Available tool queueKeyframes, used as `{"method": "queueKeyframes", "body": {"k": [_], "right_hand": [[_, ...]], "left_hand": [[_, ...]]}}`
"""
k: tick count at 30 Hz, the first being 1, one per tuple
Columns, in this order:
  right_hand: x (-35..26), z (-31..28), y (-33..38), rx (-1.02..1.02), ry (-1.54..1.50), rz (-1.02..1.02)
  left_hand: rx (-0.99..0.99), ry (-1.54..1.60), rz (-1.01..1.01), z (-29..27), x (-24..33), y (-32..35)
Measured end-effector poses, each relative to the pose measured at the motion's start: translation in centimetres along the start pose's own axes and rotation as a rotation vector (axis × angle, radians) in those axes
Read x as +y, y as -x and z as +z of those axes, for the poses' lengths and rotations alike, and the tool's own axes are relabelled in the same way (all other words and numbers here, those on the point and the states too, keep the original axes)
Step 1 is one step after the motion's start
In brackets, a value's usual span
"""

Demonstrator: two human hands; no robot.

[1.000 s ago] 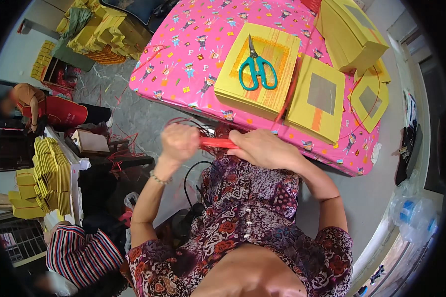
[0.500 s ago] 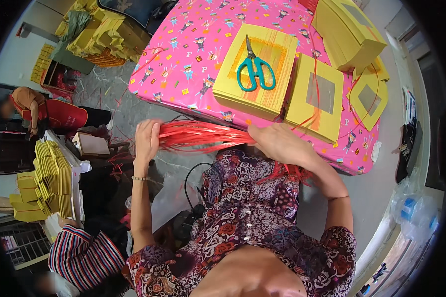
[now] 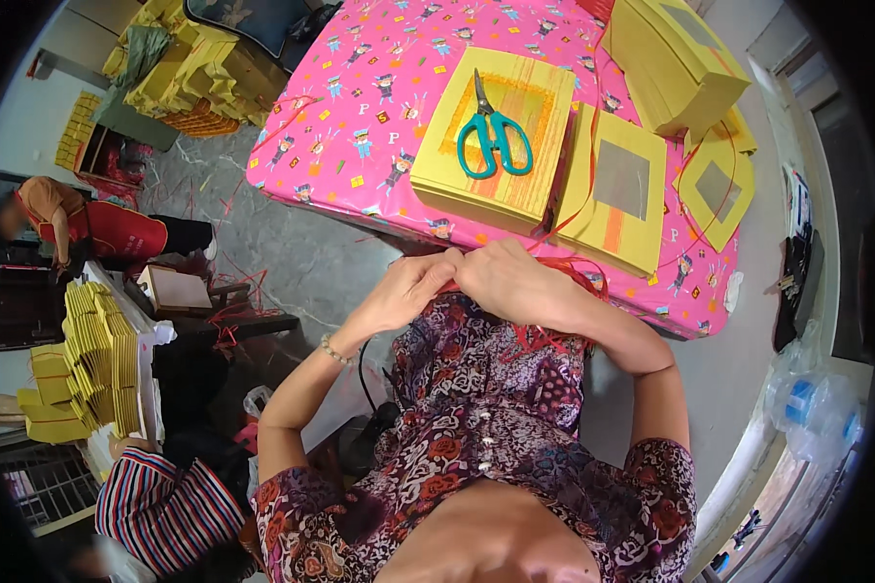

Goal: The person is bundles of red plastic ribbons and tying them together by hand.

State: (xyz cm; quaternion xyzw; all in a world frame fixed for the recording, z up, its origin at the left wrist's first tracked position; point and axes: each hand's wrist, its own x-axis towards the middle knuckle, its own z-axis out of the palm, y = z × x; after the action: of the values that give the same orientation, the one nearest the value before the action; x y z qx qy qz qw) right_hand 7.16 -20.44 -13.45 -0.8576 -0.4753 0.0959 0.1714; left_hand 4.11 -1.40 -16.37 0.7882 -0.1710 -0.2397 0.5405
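Pink patterned cloth (image 3: 379,107) covers the table that fills the upper middle of the head view, over a grey concrete floor littered with red scraps. On the cloth lies a stack of yellow paper sheets (image 3: 515,185) with teal-handled scissors (image 3: 494,136) resting on top; at about 3 o'clock from that stack sits a second yellow stack with a silvery square (image 3: 617,194), and further toward 1 o'clock a tall yellow bundle (image 3: 676,63).

Just below the table's near edge the left hand (image 3: 403,291) and right hand (image 3: 515,287) meet, fingertips touching, both pinched on a bunch of red plastic string (image 3: 569,277). Only a little red shows between the fingers; the rest trails out at 3 o'clock of the right hand and falls in loose curls over the floral blouse (image 3: 486,408).

By its look the string is thin, very light and limp, with no stiffness of its own, and probably slick, so single strands would slide out of a loose grip. Gathering it as a bunch and pinching it close to the ends, as both hands do, seems the sure hold; it looks unlikely to break under a gentle pull.

At 9 o'clock, well apart, another person in a red apron (image 3: 117,233) sits by more stacked yellow paper (image 3: 97,360)
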Motion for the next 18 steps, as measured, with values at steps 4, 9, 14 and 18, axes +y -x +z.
{"method": "queueKeyframes", "body": {"k": [4, 9, 14, 18], "right_hand": [[0.2, 0.3, 0.3, -0.100, -0.087, 0.073], [2.4, 0.0, 2.6, -0.091, -0.213, 0.130], [4.3, -1.2, 5.1, -0.093, -0.125, 0.182], [4.0, -1.6, 5.1, -0.107, -0.124, 0.197]], "left_hand": [[0.230, -0.378, 0.075, 0.3, -1.0, 0.4], [0.513, -0.740, 0.342, -3.4, -3.7, 2.7], [0.640, -0.777, 0.350, -6.5, -7.9, 5.2], [0.530, -0.679, 0.189, -6.2, -9.5, 5.4]]}}
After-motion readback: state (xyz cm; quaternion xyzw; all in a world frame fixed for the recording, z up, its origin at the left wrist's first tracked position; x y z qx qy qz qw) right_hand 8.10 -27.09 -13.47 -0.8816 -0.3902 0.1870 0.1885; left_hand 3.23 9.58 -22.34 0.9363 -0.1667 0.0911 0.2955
